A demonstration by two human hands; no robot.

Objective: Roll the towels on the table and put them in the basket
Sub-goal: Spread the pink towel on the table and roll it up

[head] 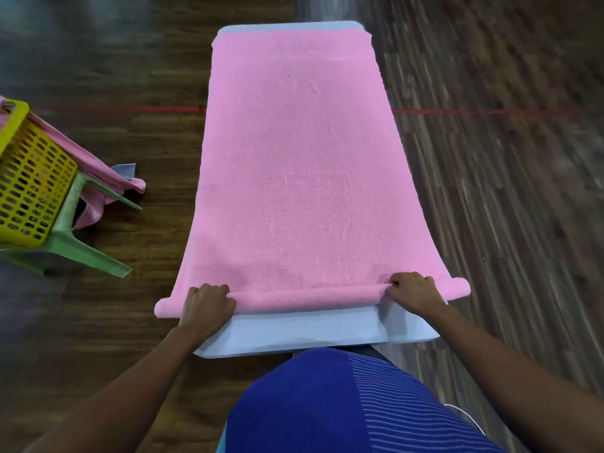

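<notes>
A large pink towel (300, 165) lies spread flat along a narrow pale blue table (304, 331). Its near edge is turned into a thin roll (310, 297) that runs across the table's width and overhangs both sides. My left hand (206, 305) grips the roll near its left end, fingers curled over it. My right hand (413, 291) grips it near the right end in the same way. A yellow perforated basket (29, 178) stands at the far left on a green plastic stool (78, 243).
Pink cloth (98, 178) hangs over the basket's side down toward the dark wooden floor, with a bit of blue cloth behind it. A red line crosses the floor behind the table. My blue striped shirt fills the bottom of the view.
</notes>
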